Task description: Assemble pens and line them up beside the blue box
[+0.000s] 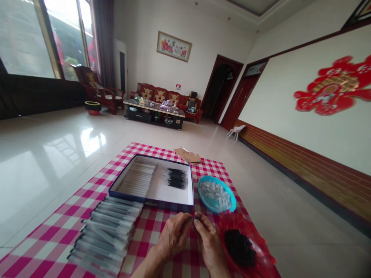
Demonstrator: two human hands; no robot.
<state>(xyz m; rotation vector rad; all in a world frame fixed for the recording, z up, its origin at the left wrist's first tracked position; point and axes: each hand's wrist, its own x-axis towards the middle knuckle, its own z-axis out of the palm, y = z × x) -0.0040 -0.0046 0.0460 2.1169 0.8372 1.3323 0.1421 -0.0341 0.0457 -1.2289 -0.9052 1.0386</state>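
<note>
My left hand (175, 233) and my right hand (207, 239) meet fingertip to fingertip just in front of the shallow box (169, 204). A small black part (195, 218) shows pinched in my right fingers. The left fingers are closed too, but what lies in them is hidden. Inside the box, clear tubes (136, 177) lie in a row on the left and thin black pieces (176, 178) on the right. A red bowl (262, 247) of small black parts (240, 247) is beside my right hand. Left of my hands is a pile of clear pen-like tubes with dark ends (104, 229).
A blue bowl (201, 197) with small translucent pieces (217, 196) stands right of the box. Cardboard pieces (188, 155) lie behind it on the checked tablecloth (147, 251). Farther off are a coffee table (155, 106), a wooden sofa (160, 92) and an armchair (98, 90).
</note>
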